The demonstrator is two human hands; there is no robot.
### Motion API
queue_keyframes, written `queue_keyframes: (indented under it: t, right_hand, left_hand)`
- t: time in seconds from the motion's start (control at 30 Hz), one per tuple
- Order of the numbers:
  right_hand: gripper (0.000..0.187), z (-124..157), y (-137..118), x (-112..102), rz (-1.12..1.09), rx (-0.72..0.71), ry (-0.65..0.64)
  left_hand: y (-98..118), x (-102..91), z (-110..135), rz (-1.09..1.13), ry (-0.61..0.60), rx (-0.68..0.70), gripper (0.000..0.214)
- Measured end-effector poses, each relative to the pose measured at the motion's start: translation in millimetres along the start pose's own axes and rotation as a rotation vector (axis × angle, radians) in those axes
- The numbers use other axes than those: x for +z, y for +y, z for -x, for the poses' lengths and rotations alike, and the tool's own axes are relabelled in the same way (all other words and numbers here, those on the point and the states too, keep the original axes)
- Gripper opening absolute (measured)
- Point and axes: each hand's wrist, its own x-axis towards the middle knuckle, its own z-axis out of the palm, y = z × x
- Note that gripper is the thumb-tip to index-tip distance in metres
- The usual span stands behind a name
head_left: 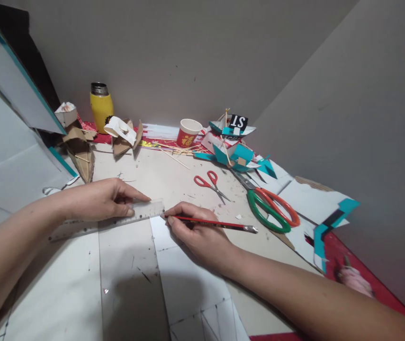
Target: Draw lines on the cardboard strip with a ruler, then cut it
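My left hand [106, 199] lies on a clear plastic ruler [145, 210], fingers stretched and pressing it flat onto a white sheet of card [124, 279]. My right hand [195, 229] is closed around a red pencil [220, 223], whose tip meets the ruler's right end. The pencil's metal-capped back end points right, toward the scissors. Pencil lines cross the card in front of me.
Small red scissors [211, 182] and large green-and-orange scissors [271, 206] lie right of the hands. A yellow flask [101, 106], a red paper cup [189, 132], cardboard models [81, 147], teal paper scraps [238, 154] and thin sticks stand along the grey wall.
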Motion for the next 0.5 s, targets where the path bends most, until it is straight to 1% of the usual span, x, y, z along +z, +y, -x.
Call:
queue_keyframes:
  t: [0.3,0.5]
  right_hand:
    - [0.014,0.4,0.2,0.3,0.042,-0.059,-0.004]
    - [0.014,-0.2,1.3,-0.4,0.053,-0.054,-0.006]
  left_hand:
    - [2.2,0.3,0.3,-0.012,-0.011,-0.006,0.053]
    - [0.6,0.0,-0.5,-0.026,-0.004,0.003,0.052]
